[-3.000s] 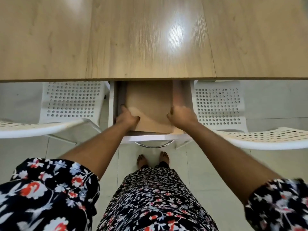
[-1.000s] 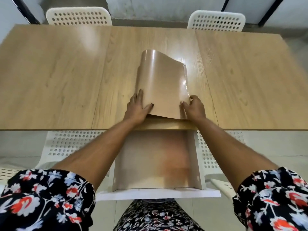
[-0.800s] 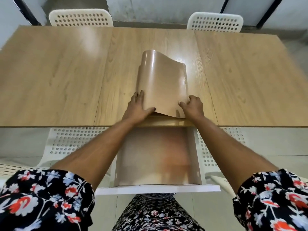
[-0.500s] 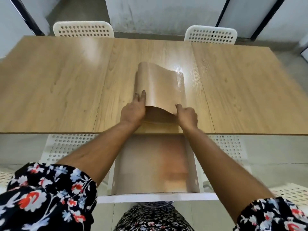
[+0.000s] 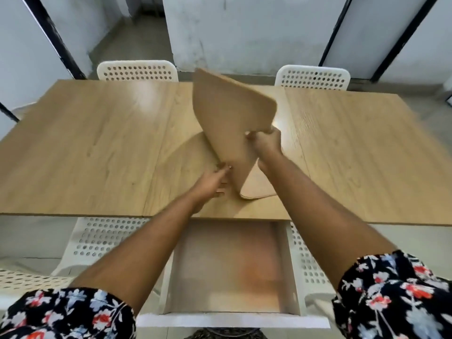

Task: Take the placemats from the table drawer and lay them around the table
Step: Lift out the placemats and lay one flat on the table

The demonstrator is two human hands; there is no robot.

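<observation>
- Placemats point(image 5: 230, 123), tan and thin, sit at the centre of the wooden table point(image 5: 85, 148); the lifted one stands tilted, its far corner toward 12 o'clock, its lower edge down by the sheets lying flat
- Counting them is uncertain: one raised mat, at least one flat mat point(image 5: 193, 162) spreading toward 9 o'clock under it, and a paler rounded corner point(image 5: 259, 189) showing at 5 o'clock of the raised one; whether more are stacked I cannot tell
- Drawer point(image 5: 291, 270), white-walled, is pulled out from the table's near edge at 6 o'clock; only its bare brownish floor shows inside
- Right hand point(image 5: 265, 143) is closed on the raised mat's right edge, thumb on the near face, at about 3 o'clock of the sheet
- Left hand point(image 5: 212, 184) lies at the raised mat's lower left edge, fingers narrow and touching the sheet; blur hides whether it pinches the mat or only presses on the flat one
- Chairs, white and perforated, number four in view: two at the far side, at 11 o'clock point(image 5: 137, 70) and 1 o'clock point(image 5: 313, 77), and two tucked under the near edge, at 8 o'clock point(image 5: 97, 238) and 4 o'clock point(image 5: 310, 267) flanking the drawer
- Sleeves, dark with a flower print, number two, at the bottom corners point(image 5: 61, 314) and point(image 5: 396, 297)
</observation>
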